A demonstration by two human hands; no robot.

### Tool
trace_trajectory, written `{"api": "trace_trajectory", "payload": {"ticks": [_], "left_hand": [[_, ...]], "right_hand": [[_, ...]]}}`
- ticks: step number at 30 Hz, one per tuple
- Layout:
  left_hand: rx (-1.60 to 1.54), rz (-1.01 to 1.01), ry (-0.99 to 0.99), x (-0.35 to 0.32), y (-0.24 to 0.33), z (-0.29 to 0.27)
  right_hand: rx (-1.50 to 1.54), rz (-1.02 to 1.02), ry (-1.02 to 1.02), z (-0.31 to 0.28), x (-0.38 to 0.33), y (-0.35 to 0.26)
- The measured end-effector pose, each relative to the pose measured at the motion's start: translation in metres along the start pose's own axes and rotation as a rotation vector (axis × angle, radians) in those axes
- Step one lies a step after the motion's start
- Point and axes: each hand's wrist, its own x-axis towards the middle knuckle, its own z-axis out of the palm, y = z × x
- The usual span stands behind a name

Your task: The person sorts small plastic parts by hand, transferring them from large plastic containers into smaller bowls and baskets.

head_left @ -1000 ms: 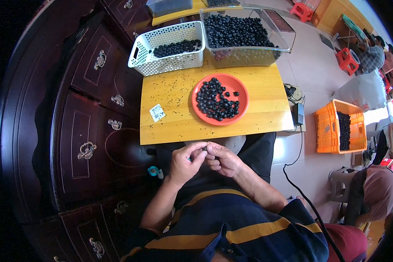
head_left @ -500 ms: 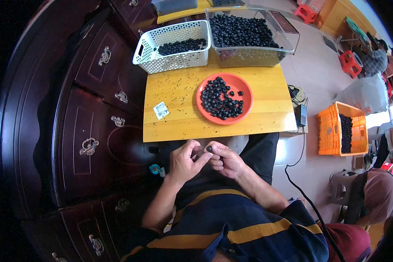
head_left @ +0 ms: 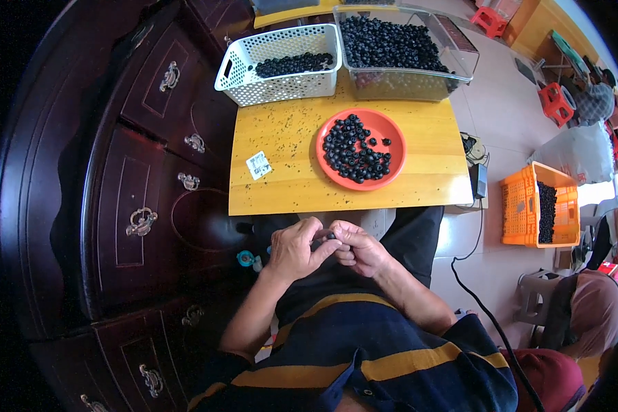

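Note:
Above my lap, just off the table's near edge, my left hand [head_left: 295, 248] and my right hand [head_left: 361, 253] meet at the fingertips. Between the thumb and fingers of my right hand is a small round black piece [head_left: 332, 235]. My left hand's fingers are closed against it; what else they grip, if anything, is hidden. Beyond them on the yellow table [head_left: 288, 196] lies a red-orange plate [head_left: 397, 168], holding many small black pieces [head_left: 343, 150], round with hollow centres like beads.
A white perforated basket [head_left: 281, 89] and a clear bin [head_left: 405, 84], both with black pieces, stand at the table's back. A paper label [head_left: 259, 165] and dark crumbs lie left. Dark drawers [head_left: 137, 185] flank my left. Right are an orange crate [head_left: 522, 206], a cable [head_left: 477, 295] and seated people.
The view has shifted slightly, so the table and plate appear a little higher and farther right. My hands keep nearly the same pose around the black piece.

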Motion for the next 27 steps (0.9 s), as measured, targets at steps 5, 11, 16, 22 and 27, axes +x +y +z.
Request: {"api": "trace_trajectory", "payload": {"ticks": [5, 11, 16, 22, 27], "left_hand": [[0.034, 0.029, 0.0, -0.002, -0.004, 0.003], [0.106, 0.041, -0.033, -0.003, -0.008, 0.005], [0.12, 0.052, -0.09, -0.005, -0.016, 0.011], [0.021, 0.032, 0.028, 0.008, -0.005, -0.005], [0.053, 0.044, 0.033, 0.011, -0.003, -0.009]], "right_hand": [[-0.019, -0.007, 0.036, 0.003, 0.001, 0.0], [-0.045, -0.019, 0.034, -0.001, 0.003, 0.002], [-0.07, -0.048, 0.072, 0.0, 0.004, 0.005], [0.082, -0.032, 0.095, 0.015, 0.005, -0.001], [0.119, -0.03, 0.016, 0.011, 0.004, -0.003]]}}
